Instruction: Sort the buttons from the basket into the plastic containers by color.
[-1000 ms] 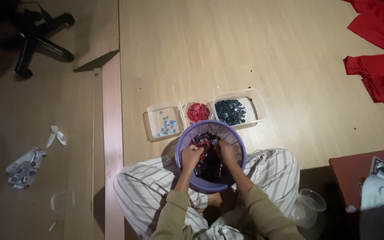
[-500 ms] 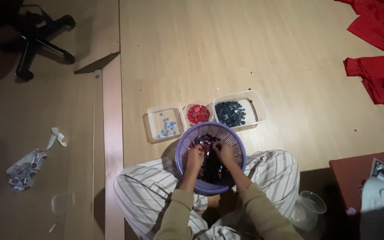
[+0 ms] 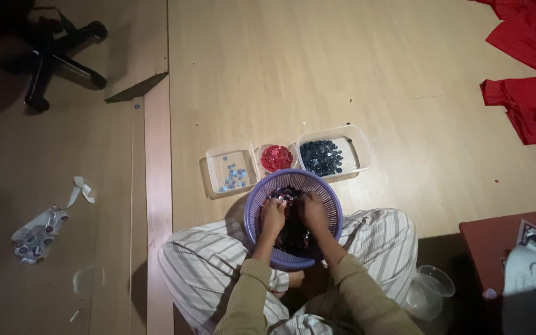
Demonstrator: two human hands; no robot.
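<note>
Left grip: left hand (image 3: pixel 272 217) curled down into the basket (image 3: pixel 252 214), fingers bent among the pieces; whether it has pinched one, cannot tell
Right grip: right hand (image 3: pixel 313 212) also curled in the basket, fingertips buried in the pile; hold cannot be told
Pieces: dark heap of small round pieces (image 3: pixel 293 234), red and dark blue mixed, directly beneath and between both hands
Basket: one, purple, round, slotted wall, resting on the person's lap between striped trouser legs
Key relation: trays lie just beyond the basket's far rim, away from the body; left hand nearer the pale tray, right hand nearer the dark-blue one, red tub between
Trays: three in a row on the floor, long axis left to right: pale tray (image 3: pixel 231 174) with a few light-blue pieces, red tub (image 3: pixel 276 157), blue tray (image 3: pixel 324 157)
Further out: one clear cup (image 3: pixel 432 288) by the right knee; red cloth (image 3: pixel 528 74) far right; chair base (image 3: pixel 51 59) far left; one wrapper (image 3: pixel 35 232) on the floor
</note>
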